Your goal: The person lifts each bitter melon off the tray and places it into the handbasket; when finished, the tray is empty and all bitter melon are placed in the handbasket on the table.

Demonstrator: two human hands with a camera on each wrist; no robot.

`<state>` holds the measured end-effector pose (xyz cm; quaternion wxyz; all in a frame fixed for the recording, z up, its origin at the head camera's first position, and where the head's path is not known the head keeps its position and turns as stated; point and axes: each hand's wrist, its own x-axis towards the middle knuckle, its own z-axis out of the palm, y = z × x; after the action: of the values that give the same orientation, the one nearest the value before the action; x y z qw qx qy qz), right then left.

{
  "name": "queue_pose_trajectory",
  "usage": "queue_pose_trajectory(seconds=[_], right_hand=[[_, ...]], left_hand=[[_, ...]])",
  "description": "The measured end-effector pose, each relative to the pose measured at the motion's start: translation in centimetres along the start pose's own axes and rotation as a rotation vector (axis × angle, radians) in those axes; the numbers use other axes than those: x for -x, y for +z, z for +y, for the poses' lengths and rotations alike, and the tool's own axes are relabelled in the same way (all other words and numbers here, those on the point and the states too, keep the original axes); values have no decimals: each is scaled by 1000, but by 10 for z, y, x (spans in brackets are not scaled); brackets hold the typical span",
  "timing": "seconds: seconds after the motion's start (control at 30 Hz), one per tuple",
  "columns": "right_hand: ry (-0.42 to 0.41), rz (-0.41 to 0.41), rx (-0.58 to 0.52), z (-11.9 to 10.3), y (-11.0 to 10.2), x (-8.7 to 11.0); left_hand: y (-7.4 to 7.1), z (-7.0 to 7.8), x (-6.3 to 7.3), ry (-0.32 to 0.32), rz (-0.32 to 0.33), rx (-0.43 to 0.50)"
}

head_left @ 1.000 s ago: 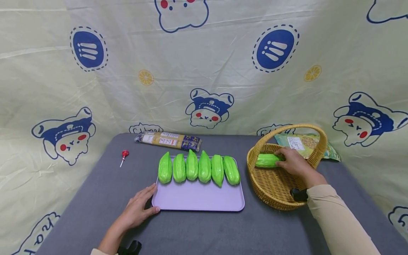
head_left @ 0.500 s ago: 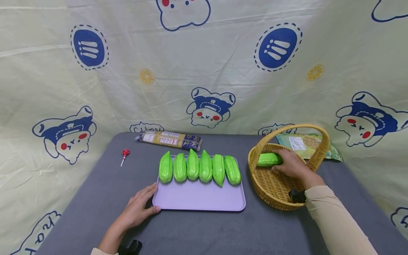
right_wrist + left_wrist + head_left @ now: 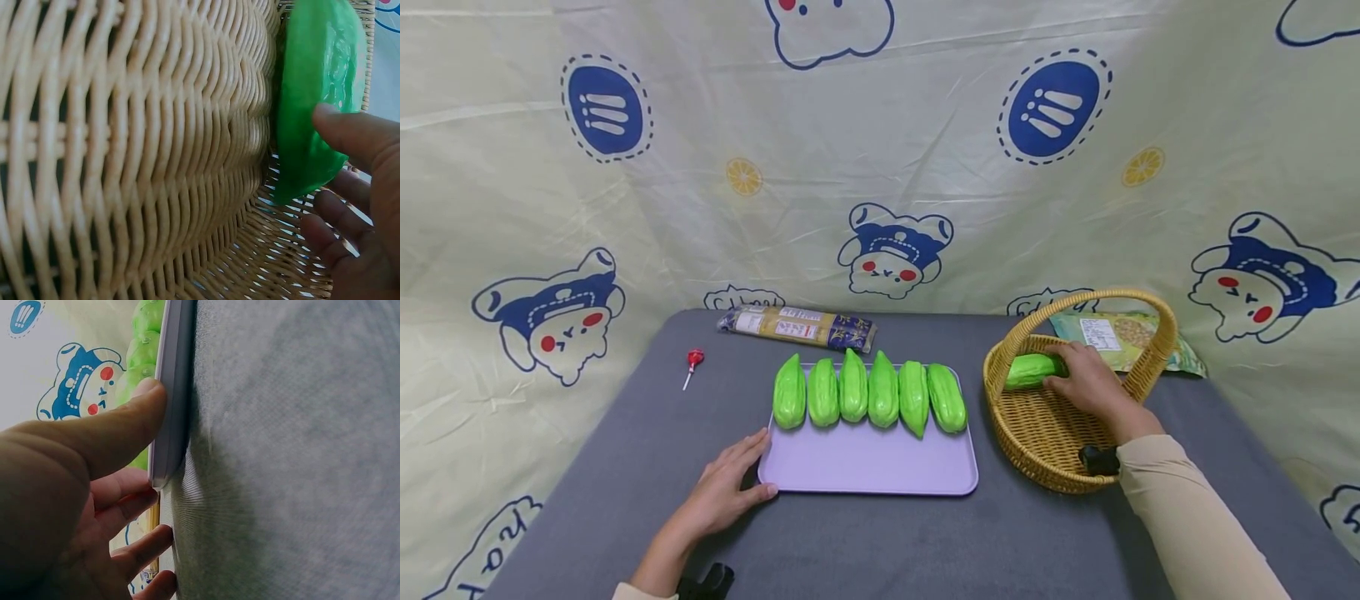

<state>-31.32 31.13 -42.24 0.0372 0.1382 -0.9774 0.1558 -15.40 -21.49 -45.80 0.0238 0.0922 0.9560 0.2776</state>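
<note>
Inside the wicker basket (image 3: 1037, 458), my right hand (image 3: 1093, 387) holds one end of a green bitter gourd (image 3: 1028, 372) between thumb and fingers. In the right wrist view the thumb lies on the near face of this gourd (image 3: 319, 81), and the other fingers are round its end, partly hidden. My left hand (image 3: 722, 492) rests at the left edge of the purple tray (image 3: 865, 467), fingers loosely extended. Its thumb and index finger touch the tray rim (image 3: 167, 425) in the left wrist view. Several similar bitter gourds (image 3: 852, 387) lie in a row along the tray's far side.
A pack of noodles (image 3: 797, 328) lies behind the tray. The red lollipop (image 3: 694, 360) is at the left of the grey table (image 3: 880, 550). Behind the basket's arched handle (image 3: 1161, 333) lies a green food bag (image 3: 1123, 337). A printed curtain (image 3: 895, 117) hangs at the back.
In the basket, my right thumb and fingers have shifted on the gourd, whose right end now sits slightly higher. The left hand and tray stay put.
</note>
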Motion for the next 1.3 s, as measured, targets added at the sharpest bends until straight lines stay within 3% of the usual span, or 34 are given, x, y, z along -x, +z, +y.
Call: queue_pose_trajectory(seconds=[0.3, 0.67, 0.87, 1.3], right_hand=[[-8, -23, 24, -1, 1, 0], [27, 25, 48, -3, -1, 3], [29, 58, 48, -3, -1, 4], [61, 27, 51, -6, -1, 3]], left_hand=[[0, 0, 0, -6, -1, 3], [1, 1, 0, -24, -18, 10], [1, 1, 1, 2, 2, 17], [0, 1, 1, 5, 2, 22]])
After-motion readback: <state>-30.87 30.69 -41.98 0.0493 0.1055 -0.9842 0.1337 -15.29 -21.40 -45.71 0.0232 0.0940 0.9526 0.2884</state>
